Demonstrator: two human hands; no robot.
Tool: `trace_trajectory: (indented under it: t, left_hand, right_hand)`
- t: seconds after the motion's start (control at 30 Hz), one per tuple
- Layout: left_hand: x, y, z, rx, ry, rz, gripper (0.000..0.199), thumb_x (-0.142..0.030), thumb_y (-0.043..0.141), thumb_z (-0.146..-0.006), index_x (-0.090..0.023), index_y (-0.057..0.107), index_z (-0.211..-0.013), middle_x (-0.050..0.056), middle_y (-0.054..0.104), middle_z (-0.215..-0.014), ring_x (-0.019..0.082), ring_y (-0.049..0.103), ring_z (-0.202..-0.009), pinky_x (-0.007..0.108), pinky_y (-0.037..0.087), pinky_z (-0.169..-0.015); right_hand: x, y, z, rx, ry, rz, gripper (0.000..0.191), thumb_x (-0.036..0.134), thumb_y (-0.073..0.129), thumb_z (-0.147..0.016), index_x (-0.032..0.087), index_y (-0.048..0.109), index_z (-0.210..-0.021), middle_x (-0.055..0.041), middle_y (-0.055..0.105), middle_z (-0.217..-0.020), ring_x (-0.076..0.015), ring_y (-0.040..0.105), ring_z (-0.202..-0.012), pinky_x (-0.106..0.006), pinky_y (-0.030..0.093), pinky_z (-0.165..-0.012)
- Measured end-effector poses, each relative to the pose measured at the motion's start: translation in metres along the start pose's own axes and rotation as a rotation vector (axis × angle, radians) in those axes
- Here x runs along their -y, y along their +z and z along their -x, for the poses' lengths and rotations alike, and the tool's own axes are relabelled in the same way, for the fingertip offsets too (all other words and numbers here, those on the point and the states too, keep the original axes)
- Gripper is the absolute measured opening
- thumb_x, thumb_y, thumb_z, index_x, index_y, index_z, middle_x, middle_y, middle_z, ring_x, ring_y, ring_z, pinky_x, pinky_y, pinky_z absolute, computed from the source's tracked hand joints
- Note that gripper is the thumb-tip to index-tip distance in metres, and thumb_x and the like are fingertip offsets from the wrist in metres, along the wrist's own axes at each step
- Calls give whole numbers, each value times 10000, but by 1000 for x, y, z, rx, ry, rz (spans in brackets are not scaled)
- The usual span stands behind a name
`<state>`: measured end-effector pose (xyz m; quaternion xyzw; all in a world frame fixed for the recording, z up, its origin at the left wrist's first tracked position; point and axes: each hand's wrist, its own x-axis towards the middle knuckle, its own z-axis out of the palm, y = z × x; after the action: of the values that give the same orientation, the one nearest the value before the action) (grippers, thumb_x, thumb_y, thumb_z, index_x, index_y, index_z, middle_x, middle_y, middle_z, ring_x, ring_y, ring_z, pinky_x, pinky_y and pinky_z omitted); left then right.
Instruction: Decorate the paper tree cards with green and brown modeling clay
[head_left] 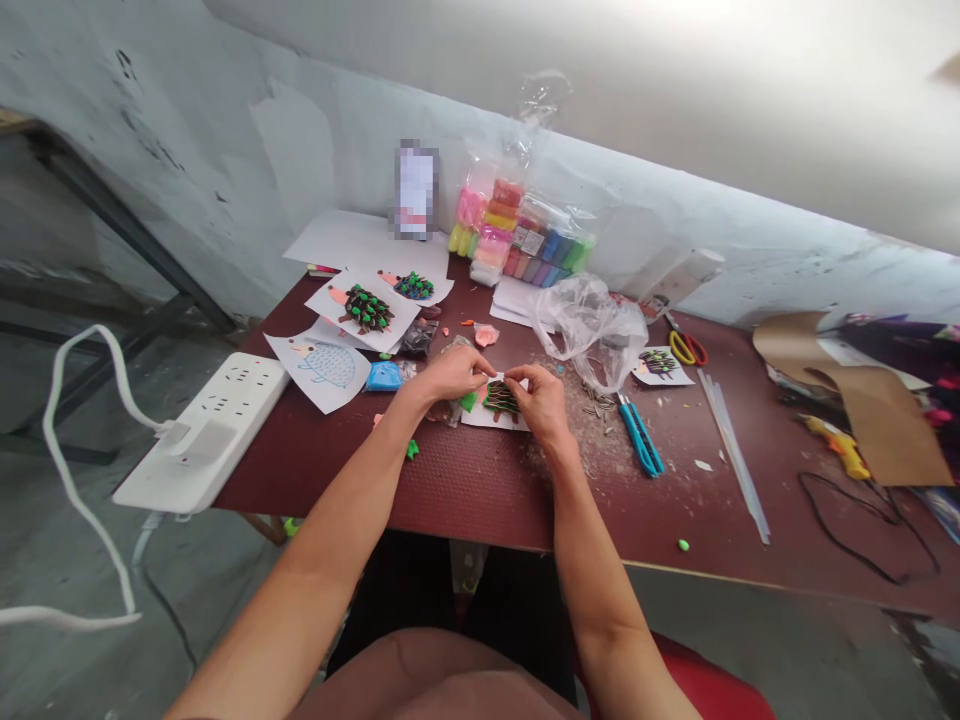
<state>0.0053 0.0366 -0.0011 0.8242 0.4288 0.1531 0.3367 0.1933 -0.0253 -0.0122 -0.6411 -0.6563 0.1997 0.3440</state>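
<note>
- One small white card (480,418) lies on the dark red table (465,490), in front of the person, between and partly under the hands.
- On it is a hedgehog (501,396): a dark brown body crossed by pale-edged, seed-like spines, with a pink patch at its left end and brown feet below.
- The left hand (456,373) bends over the card's upper left, fingers drawn in; the right hand (543,402) curls at its right, thumb and finger near each other. The hands are slightly apart; whether either pinches something, I cannot tell.
- Green clay (469,402) sits just left of the hedgehog.
</note>
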Motion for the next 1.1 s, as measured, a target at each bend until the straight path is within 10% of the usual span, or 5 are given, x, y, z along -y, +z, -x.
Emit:
trace_trajectory:
  t: [1.1]
  left_hand:
    - [-2,0,-1,76,-44,85,358,-100,572,-798,-137,821,-1052,55,783,-799,133,580,-629,225,390,-593]
  right_hand:
    - [-9,10,-1,-4,11,50,109,195,691,-828,220,797,-827,-39,715,-829,-174,627,-741,-296,447,-728]
